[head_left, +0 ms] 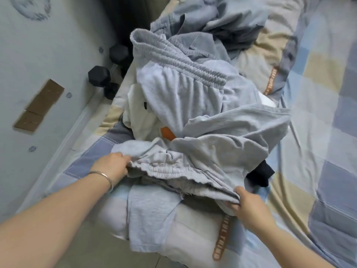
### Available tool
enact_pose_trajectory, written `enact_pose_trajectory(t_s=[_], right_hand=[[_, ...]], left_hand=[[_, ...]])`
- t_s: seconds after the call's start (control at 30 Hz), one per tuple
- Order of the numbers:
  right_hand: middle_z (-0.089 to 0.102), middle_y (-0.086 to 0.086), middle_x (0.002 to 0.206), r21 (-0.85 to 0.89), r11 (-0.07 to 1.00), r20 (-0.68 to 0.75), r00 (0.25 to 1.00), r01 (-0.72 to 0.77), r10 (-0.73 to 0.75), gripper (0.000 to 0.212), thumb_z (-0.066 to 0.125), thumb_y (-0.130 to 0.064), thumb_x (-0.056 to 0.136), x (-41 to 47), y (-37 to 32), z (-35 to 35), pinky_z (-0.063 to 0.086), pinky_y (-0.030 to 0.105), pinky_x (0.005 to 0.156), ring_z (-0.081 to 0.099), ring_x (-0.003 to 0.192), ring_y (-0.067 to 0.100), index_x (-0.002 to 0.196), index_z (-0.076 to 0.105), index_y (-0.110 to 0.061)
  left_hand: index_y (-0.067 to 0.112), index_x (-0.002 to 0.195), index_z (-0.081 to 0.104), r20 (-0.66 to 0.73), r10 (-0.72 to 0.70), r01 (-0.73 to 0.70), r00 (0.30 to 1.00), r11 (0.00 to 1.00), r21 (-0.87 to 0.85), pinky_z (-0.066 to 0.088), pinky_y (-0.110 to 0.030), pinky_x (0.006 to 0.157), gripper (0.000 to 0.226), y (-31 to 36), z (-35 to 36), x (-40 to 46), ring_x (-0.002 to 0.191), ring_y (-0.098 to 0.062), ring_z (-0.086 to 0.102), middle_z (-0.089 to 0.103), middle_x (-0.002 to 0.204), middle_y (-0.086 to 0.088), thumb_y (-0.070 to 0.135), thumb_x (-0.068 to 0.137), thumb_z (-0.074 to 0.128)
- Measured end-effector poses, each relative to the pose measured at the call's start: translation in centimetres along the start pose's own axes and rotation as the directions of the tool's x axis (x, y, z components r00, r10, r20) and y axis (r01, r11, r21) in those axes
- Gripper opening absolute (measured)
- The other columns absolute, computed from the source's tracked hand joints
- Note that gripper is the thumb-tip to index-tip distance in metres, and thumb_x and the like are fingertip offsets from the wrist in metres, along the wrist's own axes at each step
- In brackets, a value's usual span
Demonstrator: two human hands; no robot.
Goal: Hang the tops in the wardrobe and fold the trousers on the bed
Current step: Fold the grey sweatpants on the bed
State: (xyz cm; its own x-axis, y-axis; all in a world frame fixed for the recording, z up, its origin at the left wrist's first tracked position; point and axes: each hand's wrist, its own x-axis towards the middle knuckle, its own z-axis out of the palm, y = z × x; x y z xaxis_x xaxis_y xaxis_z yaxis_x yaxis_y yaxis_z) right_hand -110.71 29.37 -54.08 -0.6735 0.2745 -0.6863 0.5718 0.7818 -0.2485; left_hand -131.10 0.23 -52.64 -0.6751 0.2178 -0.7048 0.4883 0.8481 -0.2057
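The checked blue-and-cream bed carries a clothes heap at frame centre. The light-grey elastic-waisted jersey trousers lie lower centre (folding step). Left hand and right hand each pinch the waistband; next, pull it taut.

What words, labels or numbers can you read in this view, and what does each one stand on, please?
Orange strip on the bedding near the right hand: pale block capitals, too distorted to read with confidence.
Orange strip on the bedding further up the bed: capitals, too small and blurred to read.
Small dark tag on the white garment: no legible text.
Nothing else carries writing.
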Motion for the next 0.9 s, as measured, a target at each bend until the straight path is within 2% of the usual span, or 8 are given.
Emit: enact_pose_trajectory(t_s=[0.13,0.27,0.53,0.67,0.73,0.8,0.83,0.9], right_hand=[[0.056,-0.001,0.083,-0.059,0.995,-0.071,0.994,0.082,-0.086,0.034,0.052,-0.051,0.087,-4.4,2.7,-8.8,0.036,0.034,0.063,0.058,0.096,0.026,0.072,0.031,-0.028],[0.065,0.001,0.093,-0.09,0.993,-0.223,0.97,0.079,-0.097,0.024,0.052,-0.046,0.085,-11.3,6.7,-17.6,0.033,0.031,0.062,0.059,0.1,0.026,0.073,0.04,-0.029],[0.059,-0.003,0.069,0.119,0.991,-0.467,0.884,0.067,-0.003,0.021,0.06,-0.025,0.082,-28.0,20.5,-32.1,0.039,0.033,0.06,0.057,0.074,0.023,0.065,0.047,-0.022],[0.056,0.003,0.065,0.246,0.955,-0.63,0.776,0.166,0.027,0.019,0.062,-0.013,0.081,-36.7,27.9,-37.9,0.033,0.026,0.051,0.049,0.063,0.02,0.067,0.05,-0.012],[0.059,0.004,0.069,0.315,0.921,-0.679,0.732,0.229,0.05,0.013,0.065,-0.016,0.079,-40.7,30.8,-39.6,0.034,0.028,0.055,0.053,0.07,0.024,0.074,0.055,-0.01],[0.058,0.005,0.07,0.371,0.881,-0.698,0.714,0.292,0.057,0.02,0.064,-0.024,0.071,-44.3,32.9,-40.5,0.035,0.032,0.057,0.051,0.069,0.023,0.078,0.055,-0.007],[0.056,0.005,0.068,0.38,0.874,-0.692,0.72,0.303,0.051,0.024,0.061,-0.026,0.068,-45.8,33.6,-40.5,0.035,0.031,0.057,0.05,0.066,0.023,0.079,0.054,-0.006],[0.051,0.003,0.065,0.386,0.87,-0.662,0.748,0.306,0.031,0.03,0.061,-0.033,0.064,-48.7,34.8,-40.1,0.034,0.028,0.051,0.047,0.06,0.019,0.077,0.05,-0.009]], left_hand=[[0.028,0.121,0.047,-0.054,0.096,-0.092,0.994,0.994,0.058,0.045,-0.029,0.077,0.03,-0.4,-5.7,-7.2,0.108,-0.022,0.058,0.06,0.12,0.002,0.036,0.093,0.043],[0.035,0.108,0.059,-0.255,0.129,-0.175,0.958,0.971,-0.163,0.041,-0.025,0.072,0.025,1.9,-13.2,-14.6,0.1,-0.014,0.057,0.062,0.109,0.01,0.021,0.091,0.049],[0.035,0.078,0.06,-0.571,-0.012,-0.213,0.821,0.922,-0.325,0.045,-0.03,0.076,0.035,12.0,-27.4,-29.2,0.088,-0.021,0.057,0.057,0.085,0.005,0.0,0.078,0.058],[0.027,0.08,0.062,-0.674,-0.2,-0.175,0.711,0.878,-0.445,0.049,-0.035,0.071,0.013,19.3,-32.0,-36.7,0.085,-0.03,0.061,0.063,0.089,-0.006,0.021,0.087,0.053],[0.021,0.083,0.06,-0.55,-0.31,-0.333,0.776,0.54,-0.773,0.055,-0.031,0.06,0.021,24.4,-33.9,-40.0,0.071,-0.028,0.065,0.063,0.086,-0.008,0.024,0.091,0.041],[0.015,0.076,0.056,-0.246,-0.263,-0.321,0.933,-0.293,-0.901,0.051,-0.025,0.038,0.032,30.2,-35.1,-42.7,0.052,-0.023,0.059,0.058,0.069,-0.009,0.008,0.095,0.031],[0.012,0.072,0.053,-0.156,-0.195,-0.241,0.968,-0.556,-0.796,0.047,-0.023,0.032,0.034,32.6,-35.2,-43.4,0.045,-0.021,0.056,0.057,0.058,-0.009,0.003,0.095,0.031],[0.012,0.071,0.052,-0.081,-0.089,-0.12,0.993,-0.73,-0.673,0.04,-0.017,0.027,0.029,36.4,-34.8,-43.4,0.028,-0.014,0.049,0.056,0.044,-0.004,-0.002,0.093,0.038]])
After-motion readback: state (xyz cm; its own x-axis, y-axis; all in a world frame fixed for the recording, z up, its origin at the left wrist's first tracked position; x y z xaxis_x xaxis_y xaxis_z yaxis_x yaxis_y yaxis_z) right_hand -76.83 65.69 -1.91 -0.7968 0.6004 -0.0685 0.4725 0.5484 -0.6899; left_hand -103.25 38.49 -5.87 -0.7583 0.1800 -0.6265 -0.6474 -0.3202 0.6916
